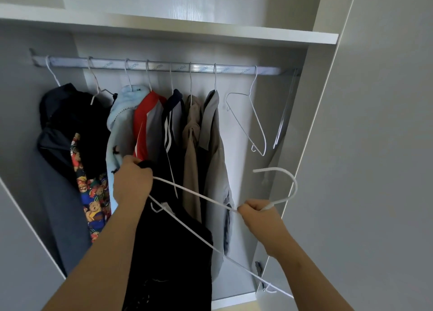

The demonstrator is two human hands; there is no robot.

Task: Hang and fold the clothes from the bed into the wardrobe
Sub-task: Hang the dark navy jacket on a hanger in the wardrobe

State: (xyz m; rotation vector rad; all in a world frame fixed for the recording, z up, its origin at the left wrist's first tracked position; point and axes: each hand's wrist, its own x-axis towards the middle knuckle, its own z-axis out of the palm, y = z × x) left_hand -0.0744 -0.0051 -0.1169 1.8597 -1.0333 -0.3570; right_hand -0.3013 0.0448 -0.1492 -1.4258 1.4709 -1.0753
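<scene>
I face the open wardrobe. My right hand (259, 213) grips the neck of a white wire hanger (284, 186), its hook curving up to the right. My left hand (132, 182) holds one end of that hanger together with a black garment (173, 252), which hangs down from that hand between my arms. On the silver rail (164, 66) hang several clothes: a dark jacket (61, 128), a light blue fleece (119, 114), a red and grey top (147, 123), a navy striped top, a tan shirt (192, 132) and a grey shirt (212, 135).
An empty white wire hanger (248, 121) hangs on the rail's right part, with another one edge-on against the right wall (284, 114). A white shelf (210, 33) runs above the rail. The open door panel (375, 146) stands at the right.
</scene>
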